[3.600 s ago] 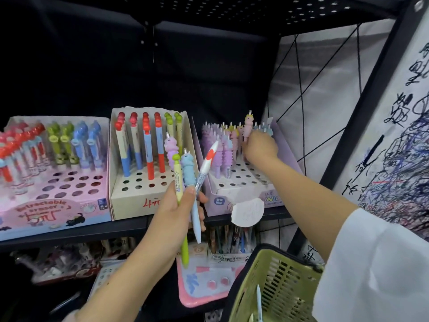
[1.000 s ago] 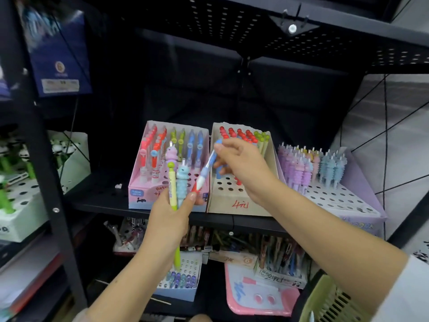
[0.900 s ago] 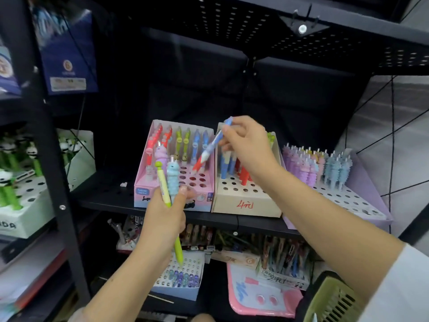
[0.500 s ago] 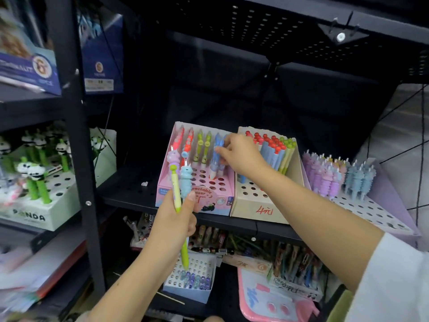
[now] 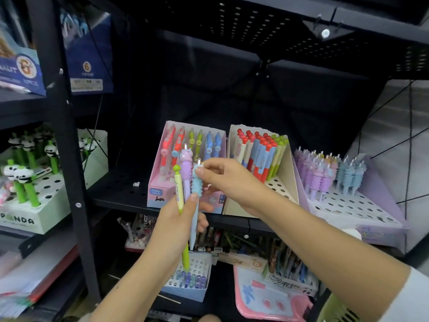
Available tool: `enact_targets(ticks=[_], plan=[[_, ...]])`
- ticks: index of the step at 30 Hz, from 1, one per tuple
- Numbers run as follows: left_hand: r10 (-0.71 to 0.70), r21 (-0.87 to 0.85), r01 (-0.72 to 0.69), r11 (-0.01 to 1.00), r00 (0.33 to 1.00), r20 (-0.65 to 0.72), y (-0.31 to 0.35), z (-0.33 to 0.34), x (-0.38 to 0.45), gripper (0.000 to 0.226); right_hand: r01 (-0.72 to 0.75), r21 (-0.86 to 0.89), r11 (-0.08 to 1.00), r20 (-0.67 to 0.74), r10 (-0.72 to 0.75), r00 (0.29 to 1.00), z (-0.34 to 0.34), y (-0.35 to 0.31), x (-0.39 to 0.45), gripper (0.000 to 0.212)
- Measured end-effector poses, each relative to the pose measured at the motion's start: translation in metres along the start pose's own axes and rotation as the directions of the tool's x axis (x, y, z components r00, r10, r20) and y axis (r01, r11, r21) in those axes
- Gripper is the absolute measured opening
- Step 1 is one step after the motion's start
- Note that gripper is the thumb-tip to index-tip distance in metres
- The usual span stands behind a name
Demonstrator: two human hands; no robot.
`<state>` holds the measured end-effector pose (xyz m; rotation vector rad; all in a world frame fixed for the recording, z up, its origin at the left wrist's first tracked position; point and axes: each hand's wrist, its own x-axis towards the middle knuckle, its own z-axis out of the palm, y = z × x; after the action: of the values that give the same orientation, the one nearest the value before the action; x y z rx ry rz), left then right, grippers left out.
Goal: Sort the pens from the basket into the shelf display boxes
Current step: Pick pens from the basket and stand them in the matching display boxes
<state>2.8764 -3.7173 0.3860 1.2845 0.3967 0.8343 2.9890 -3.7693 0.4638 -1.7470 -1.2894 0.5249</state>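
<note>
In front of the pink cardboard display box (image 5: 162, 191), the red-and-blue pen's now dropped off, so the right hand (image 5: 222, 180) pinches the blue ribbed-grip pen (image 5: 196, 182) from the left hand's (image 5: 176, 219) clenched bunch.

I see three pens in hand: green pen (image 5: 179, 194) yellow-green with round green cap; purple pen (image 5: 186, 169) lilac, ribbed; blue pen (image 5: 196, 182) pale blue, ribbed. Pink box (image 5: 160, 196) pink, white top dotted with holes, holding red, green, blue pens. Beige box (image 5: 234, 205) tan, holding red-capped blue-and-red pens plus green ones. Lilac box (image 5: 380, 231) purple, rows of purple, pink, blue pens. Panda box (image 5: 27, 220) white, green lettering, black-and-white panda tops on green stems. Shelf (image 5: 120, 194) black, perforated. Basket (image 5: 334, 312) light green.
</note>
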Motion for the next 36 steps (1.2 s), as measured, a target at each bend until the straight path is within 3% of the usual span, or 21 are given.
enact_targets(ticks=[5, 9, 13, 16, 23, 28, 34, 36], plan=[[-0.044, 0.015, 0.044, 0.999, 0.999, 0.031, 0.0, 0.018, -0.001, 0.019, 0.032, 0.092, 0.995, -0.257, -0.008, 0.966, -0.033, 0.01, -0.012, 0.018], [-0.046, 0.131, 0.031, 0.991, 0.992, 0.118, 0.0, 0.039, 0.002, 0.016, 0.089, 0.096, 0.991, -0.527, -0.025, 0.85, -0.083, 0.021, -0.027, 0.017], [-0.068, 0.148, 0.034, 0.988, 0.969, 0.236, -0.004, 0.071, 0.003, 0.021, 0.026, -0.177, 0.984, -0.754, -0.152, 0.639, -0.146, 0.043, -0.051, 0.014], [-0.096, 0.095, 0.071, 0.993, 0.949, 0.3, -0.006, 0.097, 0.002, 0.019, -0.135, -0.331, 0.934, -0.802, -0.203, 0.562, -0.194, 0.065, -0.072, 0.016], [-0.139, 0.139, 0.09, 0.986, 0.907, 0.397, -0.023, 0.151, 0.004, 0.011, -0.336, -0.444, 0.831, -0.813, -0.216, 0.541, -0.26, 0.109, -0.108, 0.026], [-0.152, 0.193, 0.076, 0.978, 0.895, 0.419, -0.03, 0.169, 0.003, 0.008, -0.485, -0.561, 0.671, -0.782, -0.236, 0.577, -0.28, 0.126, -0.111, 0.031], [-0.162, 0.175, 0.096, 0.98, 0.895, 0.416, -0.032, 0.176, -0.003, 0.008, -0.524, -0.622, 0.582, -0.755, -0.267, 0.599, -0.291, 0.134, -0.104, 0.031], [-0.159, 0.176, 0.092, 0.98, 0.895, 0.417, -0.032, 0.178, -0.003, 0.009, -0.537, -0.616, 0.576, -0.747, -0.21, 0.631, -0.293, 0.138, -0.101, 0.031]])
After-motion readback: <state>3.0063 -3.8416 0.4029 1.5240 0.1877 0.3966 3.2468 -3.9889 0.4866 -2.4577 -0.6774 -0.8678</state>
